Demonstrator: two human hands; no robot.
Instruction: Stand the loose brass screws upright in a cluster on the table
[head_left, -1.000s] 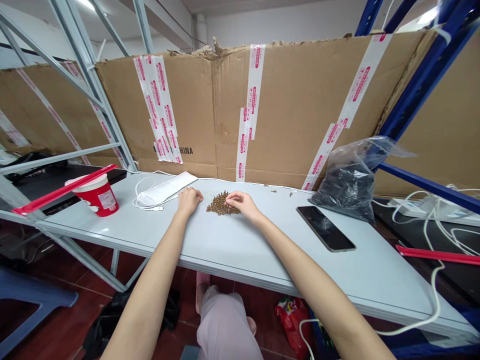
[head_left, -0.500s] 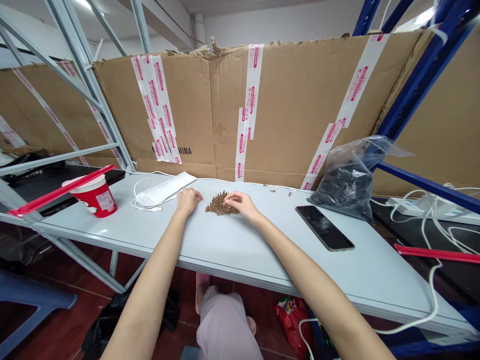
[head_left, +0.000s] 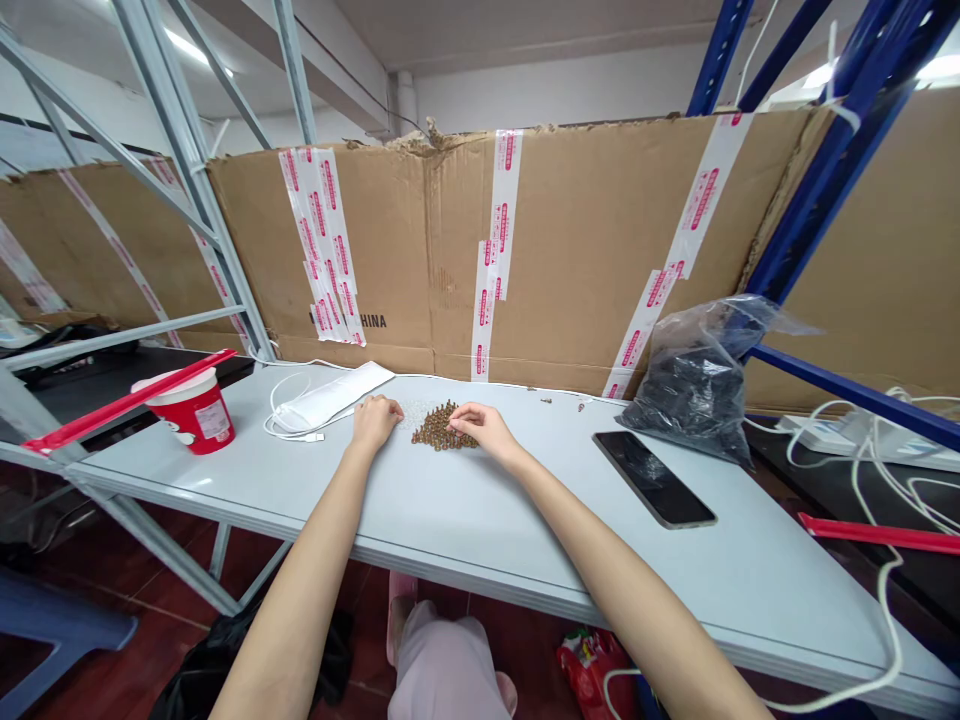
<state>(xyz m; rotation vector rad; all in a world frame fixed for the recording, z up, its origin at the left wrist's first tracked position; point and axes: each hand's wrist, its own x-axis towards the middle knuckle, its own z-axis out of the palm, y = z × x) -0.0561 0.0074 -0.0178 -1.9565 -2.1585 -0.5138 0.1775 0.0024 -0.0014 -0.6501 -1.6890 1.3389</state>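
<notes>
A pile of small brass-coloured metal pieces [head_left: 433, 430] lies on the pale table [head_left: 450, 510] in front of me. Against its left side is a scatter of small clear pieces [head_left: 417, 409]. At the edge of the clear pieces rests my left hand [head_left: 376, 418], its fingers curled and closed; what is in them, if anything, is hidden. My right hand [head_left: 484, 428] reaches over the right side of the brass pile with thumb and forefinger pinched together. Whatever sits between those fingertips is too small to name.
A white flat packet with a cable [head_left: 337, 395] lies left of my hands, near a red cup [head_left: 196, 412]. To the right are a black phone [head_left: 654, 480] and a clear bag of dark contents [head_left: 690, 390]. Cardboard [head_left: 390, 250] walls the table's back.
The view has tilted up slightly, so everything sits lower in the picture. Both hands keep nearly the same places at the pile, with fingers closed.
</notes>
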